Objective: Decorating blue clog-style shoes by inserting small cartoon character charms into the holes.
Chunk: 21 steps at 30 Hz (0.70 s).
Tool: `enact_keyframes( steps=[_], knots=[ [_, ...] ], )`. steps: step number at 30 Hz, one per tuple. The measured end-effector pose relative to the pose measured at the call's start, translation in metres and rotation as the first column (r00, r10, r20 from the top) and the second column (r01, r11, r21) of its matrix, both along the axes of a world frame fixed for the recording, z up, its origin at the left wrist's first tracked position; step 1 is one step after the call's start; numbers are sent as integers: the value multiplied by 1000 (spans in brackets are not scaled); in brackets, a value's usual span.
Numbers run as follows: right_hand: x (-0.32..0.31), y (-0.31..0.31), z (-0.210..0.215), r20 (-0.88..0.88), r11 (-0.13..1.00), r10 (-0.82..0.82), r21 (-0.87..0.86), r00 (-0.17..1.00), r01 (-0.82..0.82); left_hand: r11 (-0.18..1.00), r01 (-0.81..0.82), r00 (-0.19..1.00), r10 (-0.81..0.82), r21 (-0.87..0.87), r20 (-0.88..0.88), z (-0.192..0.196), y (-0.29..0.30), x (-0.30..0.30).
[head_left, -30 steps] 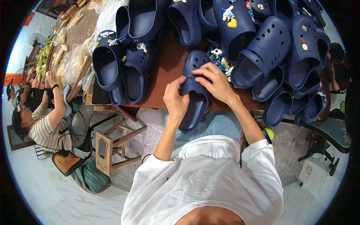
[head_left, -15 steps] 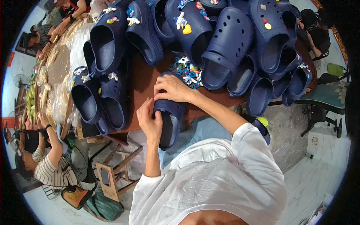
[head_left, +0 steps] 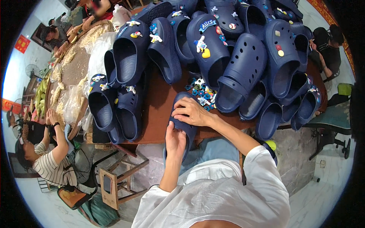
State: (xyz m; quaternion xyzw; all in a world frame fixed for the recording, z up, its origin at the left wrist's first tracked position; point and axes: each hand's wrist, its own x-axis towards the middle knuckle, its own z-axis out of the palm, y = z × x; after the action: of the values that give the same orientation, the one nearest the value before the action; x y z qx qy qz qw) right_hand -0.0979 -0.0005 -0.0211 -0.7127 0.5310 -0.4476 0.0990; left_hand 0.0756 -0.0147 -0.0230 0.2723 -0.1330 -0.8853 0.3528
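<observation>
A navy foam clog [head_left: 182, 96] lies at the table's near edge, its toe away from me and its heel toward me. My left hand [head_left: 175, 141] grips it at the foot opening, fingers partly hidden inside and thumb pointing up along the upper. Across the top of the same clog lies my right hand [head_left: 192, 111], fingers curled against the upper. Anything small beneath those fingertips is hidden. Just beyond the right hand is a loose pile of small shoe charms [head_left: 202, 91], blue, white and other colours.
Many navy clogs crowd the brown tabletop [head_left: 156, 114]. One large clog [head_left: 207, 49] bears charms; a plain one [head_left: 243, 72] has open holes. At left, people sit by a round tray [head_left: 70, 72] of pale pieces. A wooden stool [head_left: 114, 186] stands lower left, an office chair [head_left: 330, 121] right.
The whole view has shifted, so the table and clogs sit further right and lower. My left hand has turned and reaches deeper at the clog's opening. My right hand stays on its top.
</observation>
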Motion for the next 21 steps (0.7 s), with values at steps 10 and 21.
enact_keyframes(
  steps=[10,21],
  knots=[
    [9,0,15,-122,1000,5,7,992,-5,996,35,998,-30,-76,60,-1,2,7],
    [20,8,5,-12,999,-41,23,999,41,994,-79,995,83,71,-59,-5,-3,0]
  ],
)
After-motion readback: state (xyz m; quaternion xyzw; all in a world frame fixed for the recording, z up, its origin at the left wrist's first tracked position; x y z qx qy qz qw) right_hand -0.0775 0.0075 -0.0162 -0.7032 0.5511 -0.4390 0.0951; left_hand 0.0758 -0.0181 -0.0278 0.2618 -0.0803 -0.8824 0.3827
